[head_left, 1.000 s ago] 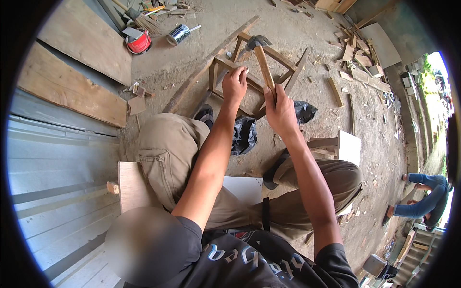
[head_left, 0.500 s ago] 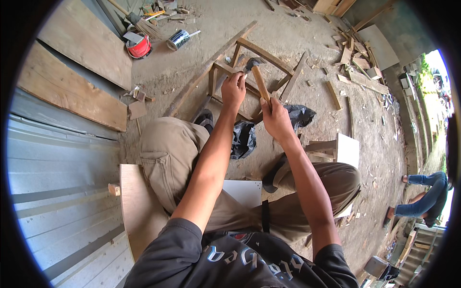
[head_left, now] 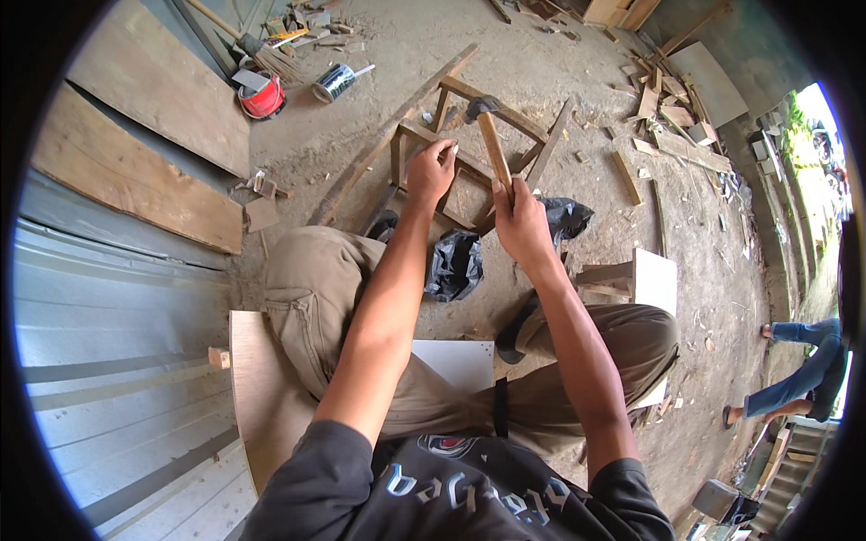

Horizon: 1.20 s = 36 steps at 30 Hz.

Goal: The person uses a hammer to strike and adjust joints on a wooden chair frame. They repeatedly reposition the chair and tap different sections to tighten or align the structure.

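Observation:
My right hand (head_left: pixel 523 223) is wrapped round the wooden handle of a hammer (head_left: pixel 494 149), whose dark head is raised over the frame. My left hand (head_left: pixel 431 171) is closed in a pinch at a rail of a wooden frame (head_left: pixel 523 126). A small pale spot shows at its fingertips; what they hold is too small to make out. The frame, built of several joined bars, lies on the floor ahead of my legs. Black plastic bags (head_left: pixel 454 266) sit below and beside my hands, near the frame's closest end.
A red bucket (head_left: pixel 262 97) and a metal can (head_left: pixel 334 83) are at the far left, by a broom. Scrap wood (head_left: pixel 672 117) is piled at the far right. Boards (head_left: pixel 135 171) lean along the left wall. A white-topped wooden piece (head_left: pixel 654 281) stands by my right knee. Another person (head_left: pixel 803 365) is at right.
The hammer head has lifted away from my left fingers, its handle now more upright. My left hand has shifted slightly left and down. The other person at right has changed leg position.

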Each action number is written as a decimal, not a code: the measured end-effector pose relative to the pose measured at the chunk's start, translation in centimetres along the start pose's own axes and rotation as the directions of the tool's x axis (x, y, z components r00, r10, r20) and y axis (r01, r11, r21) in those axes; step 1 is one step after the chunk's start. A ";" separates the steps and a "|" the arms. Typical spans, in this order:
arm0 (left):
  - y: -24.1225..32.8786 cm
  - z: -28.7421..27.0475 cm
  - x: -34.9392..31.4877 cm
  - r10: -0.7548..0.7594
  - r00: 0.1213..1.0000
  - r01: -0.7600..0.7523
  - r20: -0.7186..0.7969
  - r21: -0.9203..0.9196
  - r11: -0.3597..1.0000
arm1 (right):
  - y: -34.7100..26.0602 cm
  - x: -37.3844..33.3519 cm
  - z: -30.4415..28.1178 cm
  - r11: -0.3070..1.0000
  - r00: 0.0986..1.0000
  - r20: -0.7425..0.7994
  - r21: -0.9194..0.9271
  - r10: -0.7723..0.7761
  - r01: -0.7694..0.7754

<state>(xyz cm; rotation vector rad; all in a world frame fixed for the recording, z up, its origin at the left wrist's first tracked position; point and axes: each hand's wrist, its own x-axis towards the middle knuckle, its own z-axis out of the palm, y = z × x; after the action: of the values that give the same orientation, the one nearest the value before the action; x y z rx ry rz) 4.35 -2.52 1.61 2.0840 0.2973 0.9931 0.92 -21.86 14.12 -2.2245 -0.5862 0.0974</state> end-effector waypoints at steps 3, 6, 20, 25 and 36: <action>0.5 -3.1 3.8 0.135 0.991 -0.135 0.007 0.012 0.991 | 0.0 0.2 -0.5 1.000 1.000 -0.021 0.020 0.009 -0.008; 0.1 -5.9 7.5 0.077 0.990 0.001 -0.119 0.553 0.833 | 2.3 0.7 0.3 0.998 1.000 0.026 -0.054 0.014 -0.012; -2.9 -9.1 6.9 -0.673 0.707 0.322 0.216 0.749 0.579 | 1.3 0.1 0.6 0.994 0.996 0.012 -0.054 -0.091 0.091; -2.3 -9.1 7.1 -0.693 0.695 0.346 0.193 0.755 0.557 | -4.1 0.3 -2.2 0.985 0.983 -0.119 0.080 -0.140 0.150; -0.9 -7.9 5.6 -0.446 0.891 0.193 0.078 0.827 0.529 | 2.5 -0.8 1.9 0.999 0.999 -0.026 -0.006 0.037 -0.037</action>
<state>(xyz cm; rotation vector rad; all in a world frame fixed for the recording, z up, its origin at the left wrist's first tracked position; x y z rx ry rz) 2.34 5.31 6.99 2.7839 1.1288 0.2901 0.73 -22.30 10.91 -2.2399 -0.5323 0.0862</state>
